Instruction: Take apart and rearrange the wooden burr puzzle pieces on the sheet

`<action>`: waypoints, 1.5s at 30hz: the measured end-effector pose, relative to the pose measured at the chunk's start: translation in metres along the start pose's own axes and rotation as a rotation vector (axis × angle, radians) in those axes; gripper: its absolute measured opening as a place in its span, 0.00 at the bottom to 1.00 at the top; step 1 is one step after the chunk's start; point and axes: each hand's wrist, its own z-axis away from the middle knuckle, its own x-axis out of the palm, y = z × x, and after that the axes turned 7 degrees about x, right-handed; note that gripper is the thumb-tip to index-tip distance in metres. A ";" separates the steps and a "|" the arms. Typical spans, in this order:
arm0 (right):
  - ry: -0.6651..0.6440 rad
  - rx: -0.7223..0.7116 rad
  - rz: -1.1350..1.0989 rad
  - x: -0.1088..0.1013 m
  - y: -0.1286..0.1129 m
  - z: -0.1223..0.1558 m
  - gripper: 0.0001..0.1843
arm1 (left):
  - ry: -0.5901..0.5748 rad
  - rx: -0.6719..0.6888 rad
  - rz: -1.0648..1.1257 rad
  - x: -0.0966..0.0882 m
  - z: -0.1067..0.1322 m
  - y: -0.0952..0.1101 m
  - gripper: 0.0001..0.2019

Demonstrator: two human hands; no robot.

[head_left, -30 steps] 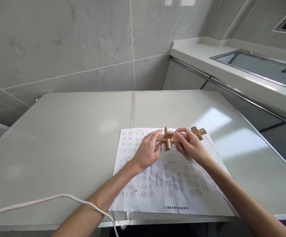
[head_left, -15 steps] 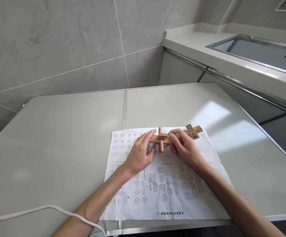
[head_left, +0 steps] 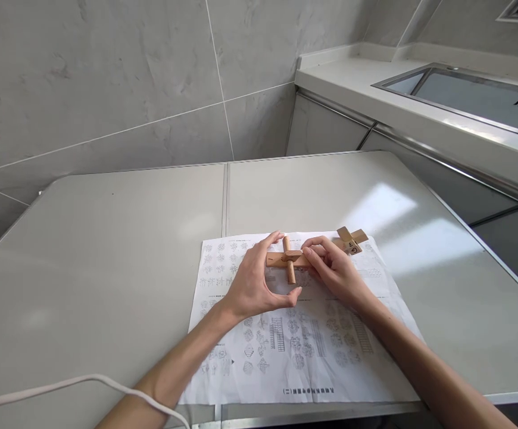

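A wooden cross-shaped puzzle (head_left: 288, 260) of interlocked bars lies on a printed instruction sheet (head_left: 299, 333) on the grey table (head_left: 107, 250). My right hand (head_left: 333, 271) pinches the right end of the long bar with its fingertips. My left hand (head_left: 254, 283) is to the left of the puzzle, fingers curved and spread, the forefinger reaching over the bar's left end and the thumb below the short upright bar. A second small wooden cross piece (head_left: 350, 239) rests at the sheet's upper right corner, past my right hand.
A white cable (head_left: 62, 387) crosses the near left corner of the table over my left forearm. A counter with a steel sink (head_left: 464, 95) runs at the right. A tiled wall stands behind the table.
The camera view settled slightly lower and to the right. My left hand opened away from the puzzle, its thumb dropping below the piece. The puzzle shifted a little toward me.
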 end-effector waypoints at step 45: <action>-0.003 0.006 -0.073 0.002 0.000 0.006 0.17 | -0.006 0.156 -0.033 0.003 0.001 -0.009 0.51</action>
